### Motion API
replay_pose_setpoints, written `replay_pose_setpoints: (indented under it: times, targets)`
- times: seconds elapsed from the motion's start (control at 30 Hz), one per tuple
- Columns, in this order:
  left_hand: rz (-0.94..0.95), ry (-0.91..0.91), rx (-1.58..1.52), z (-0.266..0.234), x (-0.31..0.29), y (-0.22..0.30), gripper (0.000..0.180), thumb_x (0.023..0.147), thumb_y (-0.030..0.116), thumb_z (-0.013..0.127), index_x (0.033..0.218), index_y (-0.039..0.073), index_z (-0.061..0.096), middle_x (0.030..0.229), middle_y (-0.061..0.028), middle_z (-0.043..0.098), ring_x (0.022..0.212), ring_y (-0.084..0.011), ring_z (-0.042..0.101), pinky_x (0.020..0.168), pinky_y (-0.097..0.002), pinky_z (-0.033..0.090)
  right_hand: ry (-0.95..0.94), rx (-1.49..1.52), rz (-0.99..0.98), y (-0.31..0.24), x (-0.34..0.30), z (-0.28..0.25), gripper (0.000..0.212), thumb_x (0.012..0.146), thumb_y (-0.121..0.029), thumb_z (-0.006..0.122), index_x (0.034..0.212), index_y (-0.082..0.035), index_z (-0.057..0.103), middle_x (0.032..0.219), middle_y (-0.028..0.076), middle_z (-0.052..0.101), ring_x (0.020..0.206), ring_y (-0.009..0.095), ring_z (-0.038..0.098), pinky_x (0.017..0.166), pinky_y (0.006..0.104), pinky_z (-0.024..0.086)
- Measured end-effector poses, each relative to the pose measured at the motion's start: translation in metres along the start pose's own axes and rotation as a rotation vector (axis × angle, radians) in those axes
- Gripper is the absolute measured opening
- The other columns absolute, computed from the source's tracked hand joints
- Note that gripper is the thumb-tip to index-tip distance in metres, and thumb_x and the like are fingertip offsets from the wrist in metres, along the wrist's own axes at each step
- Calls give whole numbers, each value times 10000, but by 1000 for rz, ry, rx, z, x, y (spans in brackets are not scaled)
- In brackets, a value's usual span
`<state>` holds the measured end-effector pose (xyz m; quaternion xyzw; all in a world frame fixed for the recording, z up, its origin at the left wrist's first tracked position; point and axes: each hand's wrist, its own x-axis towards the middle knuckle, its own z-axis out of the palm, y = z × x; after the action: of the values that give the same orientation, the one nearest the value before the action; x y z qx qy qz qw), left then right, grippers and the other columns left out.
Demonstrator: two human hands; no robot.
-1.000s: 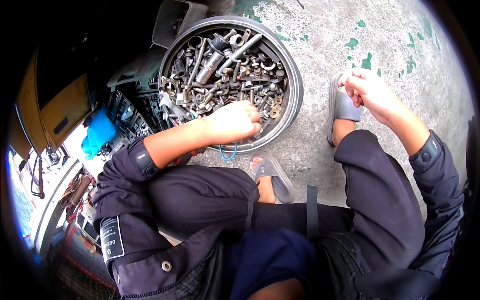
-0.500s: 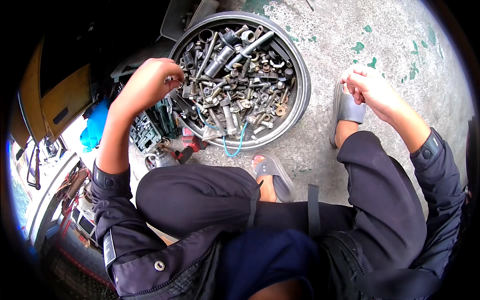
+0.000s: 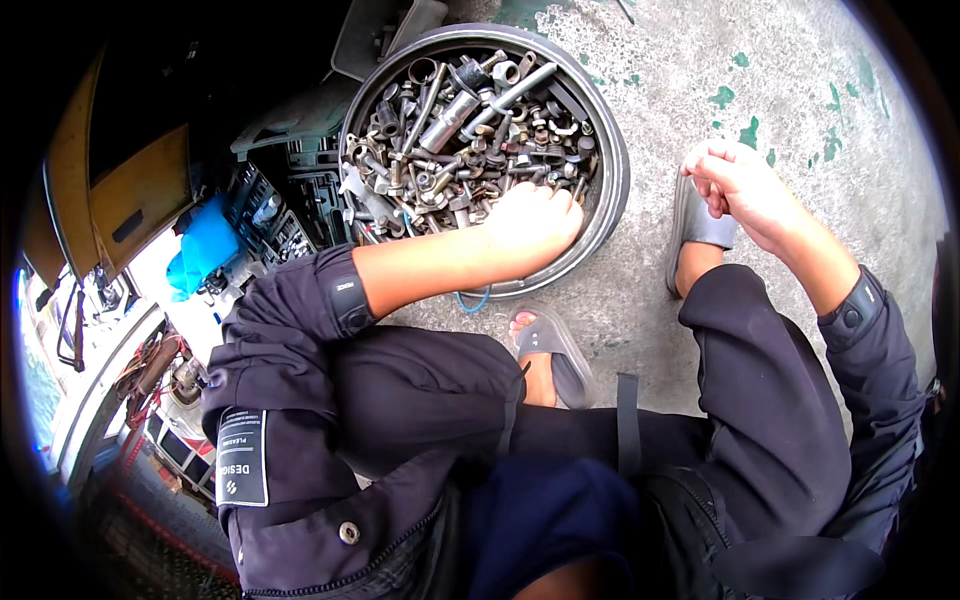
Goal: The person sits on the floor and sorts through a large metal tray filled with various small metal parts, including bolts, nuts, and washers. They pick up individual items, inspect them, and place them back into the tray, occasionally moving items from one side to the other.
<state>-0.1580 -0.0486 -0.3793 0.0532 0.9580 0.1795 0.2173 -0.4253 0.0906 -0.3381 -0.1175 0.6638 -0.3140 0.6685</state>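
Note:
A round black tub [image 3: 612, 215], filled with loose metal bolts [image 3: 440, 165], nuts and washers, stands on the floor in front of me. My left hand [image 3: 535, 230] is over the tub's near right part, its fingers curled down at the bolts; its back hides whatever is in them. Off to the right of the tub, above my right shoe, my right hand [image 3: 738, 190] is held in the air. Its fingers are bent and pressed together, and anything between them is hidden or too small to name.
Green tool cases with sockets [image 3: 292, 238] lie left of the tub, beside a blue cloth or bag [image 3: 203, 250]. A grey bin [image 3: 385, 40] stands behind it. My sandalled feet, one in a grey sandal [image 3: 562, 355], rest on the worn concrete floor [image 3: 660, 100].
My left hand has swung right from the tub's left rim to its near right part, over the bolts. My right hand has stayed nearly still, fingers closed.

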Motion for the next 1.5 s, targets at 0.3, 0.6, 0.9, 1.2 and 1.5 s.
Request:
replay_pose_setpoints:
  times: [0.3,0.6,0.9,1.2,1.5]
  targets:
    - [-117,-46,-114,15,9,4,191,892,194,559,1042,153,669,997,-57,667,993,-247,651,791,-415,517,10,9,-20,-2,2,-5,218,938,-250,585,890,-47,649,752,-10,548,622,69,461,570,231,410]
    - [-330,39,-374,20,25,6,139,792,168,663,912,110,702,827,-143,705,818,-345,703,711,-479,545,-24,-4,-1,0,11,-2,196,929,-251,614,887,-63,649,749,-22,542,620,66,453,562,232,395]
    - [-279,-94,-281,14,23,4,166,786,189,690,922,98,721,923,-102,708,936,-308,693,759,-444,562,-38,11,20,-9,13,-2,189,922,-234,618,905,-49,655,737,-20,536,608,67,453,562,236,402]
    - [-73,-69,-943,-6,6,-39,187,841,114,726,998,34,663,875,-92,714,818,-210,695,749,-344,546,-27,-10,36,-13,16,-1,137,945,-181,578,916,-61,638,702,-39,517,568,50,450,541,219,385]
    - [-376,50,-1048,-82,-31,-106,172,923,174,738,948,5,715,858,-9,692,798,-74,620,741,-260,517,-38,5,21,-14,14,-9,177,923,-201,595,924,-33,650,741,-3,542,591,70,462,546,244,403]
